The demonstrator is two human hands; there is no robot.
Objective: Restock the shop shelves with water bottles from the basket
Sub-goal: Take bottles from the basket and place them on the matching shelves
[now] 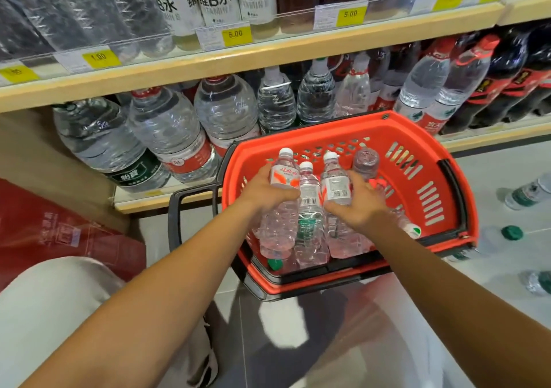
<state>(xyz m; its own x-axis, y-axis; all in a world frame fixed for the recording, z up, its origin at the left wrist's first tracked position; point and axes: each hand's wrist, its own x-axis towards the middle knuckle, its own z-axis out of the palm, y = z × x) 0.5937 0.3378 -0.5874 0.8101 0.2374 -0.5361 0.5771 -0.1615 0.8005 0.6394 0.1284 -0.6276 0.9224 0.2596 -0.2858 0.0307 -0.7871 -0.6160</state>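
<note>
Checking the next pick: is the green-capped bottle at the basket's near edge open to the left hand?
Probably not directly: the green-capped bottle lies under upright bottles that the left hand grips.

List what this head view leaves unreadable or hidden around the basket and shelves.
- Left hand: fingertips hidden behind its bottle.
- Right hand: grip unclear, fingers hidden among the bottles.
- Red basket: floor covered by bottles.
- Yellow price tag, left edge: blurred.
- Top-shelf bottles: caps cut off by the frame.
</note>
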